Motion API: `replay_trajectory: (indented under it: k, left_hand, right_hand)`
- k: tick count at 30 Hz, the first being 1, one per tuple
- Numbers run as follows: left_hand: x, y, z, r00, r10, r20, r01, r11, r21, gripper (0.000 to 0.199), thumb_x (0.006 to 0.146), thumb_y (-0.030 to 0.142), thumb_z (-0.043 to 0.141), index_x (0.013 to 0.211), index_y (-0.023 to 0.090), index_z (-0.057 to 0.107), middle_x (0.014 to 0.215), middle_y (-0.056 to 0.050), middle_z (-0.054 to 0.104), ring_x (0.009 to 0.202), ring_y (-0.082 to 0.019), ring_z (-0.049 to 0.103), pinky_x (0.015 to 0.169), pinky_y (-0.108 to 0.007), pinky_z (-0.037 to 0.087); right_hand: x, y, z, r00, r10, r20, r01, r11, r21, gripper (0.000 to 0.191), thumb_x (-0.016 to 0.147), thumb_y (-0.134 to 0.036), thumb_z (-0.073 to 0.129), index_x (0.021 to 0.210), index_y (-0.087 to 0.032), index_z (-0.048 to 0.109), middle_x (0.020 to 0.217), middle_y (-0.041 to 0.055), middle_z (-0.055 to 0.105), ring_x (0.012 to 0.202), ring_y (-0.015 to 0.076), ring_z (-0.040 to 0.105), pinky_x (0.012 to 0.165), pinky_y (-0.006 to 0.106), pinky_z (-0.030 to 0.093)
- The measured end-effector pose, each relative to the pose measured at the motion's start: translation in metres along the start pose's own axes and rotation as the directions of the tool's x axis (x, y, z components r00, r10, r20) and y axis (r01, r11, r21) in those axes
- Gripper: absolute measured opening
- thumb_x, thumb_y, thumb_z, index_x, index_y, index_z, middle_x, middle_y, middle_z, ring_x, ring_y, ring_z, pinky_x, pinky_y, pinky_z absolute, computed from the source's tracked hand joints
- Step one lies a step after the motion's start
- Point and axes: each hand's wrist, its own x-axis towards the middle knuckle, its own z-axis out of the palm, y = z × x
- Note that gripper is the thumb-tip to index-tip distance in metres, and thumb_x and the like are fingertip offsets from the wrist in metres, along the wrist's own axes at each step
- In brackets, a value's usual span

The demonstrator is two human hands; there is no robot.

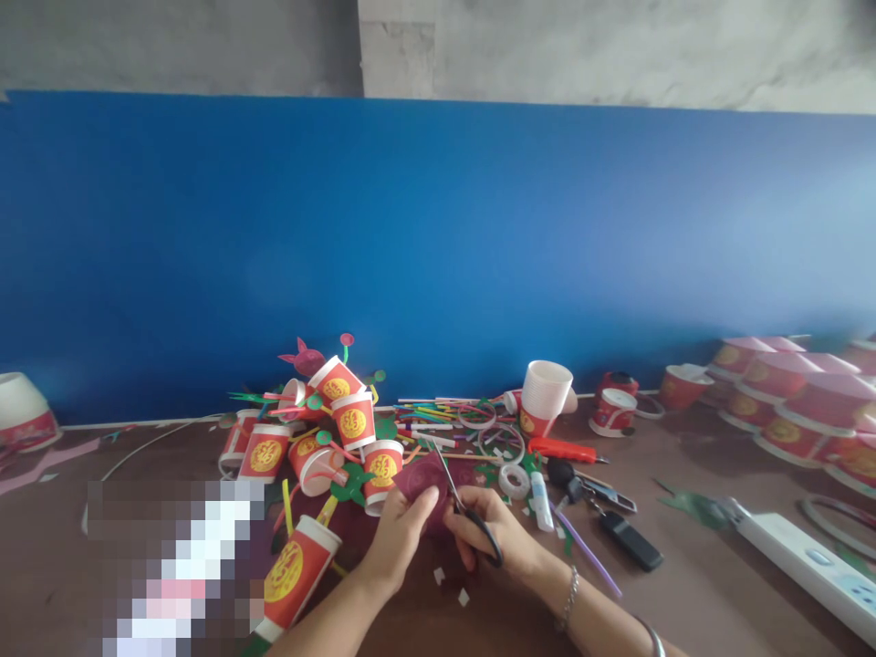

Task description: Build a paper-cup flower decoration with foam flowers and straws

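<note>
Dark pink paper (419,475) is pinched between the thumb and fingers of my left hand (402,529), in the lower middle of the view. My right hand (494,529) has its fingers in the black handles of a pair of scissors (446,473). The blades point up and to the left, against the right side of the paper. Whether the blades are parted is hard to tell. Small white scraps (464,597) lie on the brown table (438,634) below my hands.
Red paper cups (354,422) pile up at the left, one lying near my left forearm. Straws and pens (431,412), tape (514,481), a glue tube (540,502), a red tool (562,450) and keys sit behind and right. A power strip (808,557) lies far right.
</note>
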Motion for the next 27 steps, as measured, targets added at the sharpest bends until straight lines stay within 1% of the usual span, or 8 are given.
replay_trajectory:
  k: [2,8,12,16,18,21,23,27]
  left_hand:
    - [0.000,0.001,0.001,1.000,0.001,0.002,-0.001,1.000,-0.016,0.039,0.072,0.046,0.064,0.054,0.017,0.044,0.045,0.008,0.034,0.044,-0.006,0.027,0.046,-0.022,0.026]
    - [0.000,0.002,0.003,0.996,0.000,-0.089,-0.004,0.999,-0.048,0.039,0.067,0.046,0.069,0.058,0.017,0.044,0.047,0.009,0.036,0.044,-0.006,0.028,0.045,-0.020,0.024]
    - [0.001,0.000,0.003,0.984,-0.001,-0.178,-0.004,1.000,-0.029,0.042,0.067,0.051,0.068,0.060,0.017,0.044,0.045,0.010,0.035,0.042,-0.004,0.025,0.043,-0.019,0.020]
    - [0.002,-0.003,0.004,0.975,-0.008,-0.221,0.007,1.000,-0.009,0.042,0.068,0.054,0.066,0.064,0.016,0.049,0.049,0.007,0.045,0.040,-0.004,0.030,0.041,-0.019,0.021]
    - [0.001,-0.002,0.005,0.977,-0.023,-0.212,0.018,1.000,-0.023,0.040,0.067,0.052,0.067,0.068,0.016,0.051,0.053,0.006,0.049,0.042,-0.004,0.035,0.042,-0.018,0.024]
    - [-0.001,0.003,0.009,0.984,-0.053,-0.170,0.041,0.996,-0.074,0.037,0.066,0.049,0.069,0.071,0.016,0.052,0.054,0.006,0.050,0.046,-0.006,0.041,0.045,-0.018,0.029]
    - [-0.003,0.007,0.011,0.985,-0.067,-0.161,0.052,0.994,-0.100,0.037,0.065,0.048,0.070,0.071,0.016,0.053,0.055,0.006,0.049,0.048,-0.007,0.043,0.046,-0.018,0.031]
    - [-0.004,0.011,0.012,0.983,-0.080,-0.167,0.059,0.990,-0.125,0.036,0.062,0.047,0.072,0.072,0.017,0.054,0.056,0.007,0.049,0.050,-0.007,0.044,0.048,-0.018,0.033]
  right_hand:
    - [0.001,0.001,0.000,1.000,0.003,-0.010,-0.003,1.000,-0.003,0.029,0.074,-0.041,0.064,0.067,-0.016,0.051,0.039,-0.0052,0.052,0.032,0.0059,0.040,0.035,0.016,0.024]
    - [0.003,-0.002,0.000,0.999,0.016,-0.031,-0.017,1.000,-0.019,0.032,0.073,-0.045,0.064,0.068,-0.016,0.051,0.038,-0.0055,0.051,0.031,0.0058,0.039,0.034,0.016,0.022]
    - [0.002,-0.002,0.002,0.999,0.015,-0.029,-0.015,1.000,0.015,0.035,0.072,-0.046,0.065,0.081,-0.016,0.050,0.038,-0.0071,0.051,0.031,0.0068,0.040,0.035,0.016,0.022]
    - [0.001,0.000,0.003,1.000,-0.015,-0.023,0.016,0.999,0.051,0.042,0.074,-0.043,0.066,0.099,-0.016,0.045,0.042,-0.0075,0.054,0.033,0.0076,0.043,0.038,0.016,0.026]
    - [0.001,0.001,0.004,1.000,-0.016,-0.025,0.017,0.998,0.064,0.051,0.074,-0.042,0.066,0.111,-0.016,0.041,0.044,-0.0076,0.055,0.035,0.0084,0.045,0.038,0.017,0.027]
    - [0.001,0.001,0.005,0.999,-0.021,-0.039,0.023,0.997,0.074,0.061,0.076,-0.041,0.065,0.122,-0.015,0.036,0.045,-0.0075,0.056,0.038,0.0089,0.047,0.039,0.017,0.029]
    - [0.002,0.001,0.005,0.998,-0.037,-0.047,0.040,0.996,0.080,0.063,0.076,-0.040,0.066,0.125,-0.015,0.034,0.046,-0.0075,0.056,0.038,0.0090,0.047,0.040,0.018,0.030]
    - [0.003,0.001,0.005,0.997,-0.046,-0.064,0.051,0.996,0.080,0.064,0.074,-0.038,0.066,0.125,-0.014,0.036,0.044,-0.0081,0.055,0.036,0.0089,0.045,0.038,0.018,0.030]
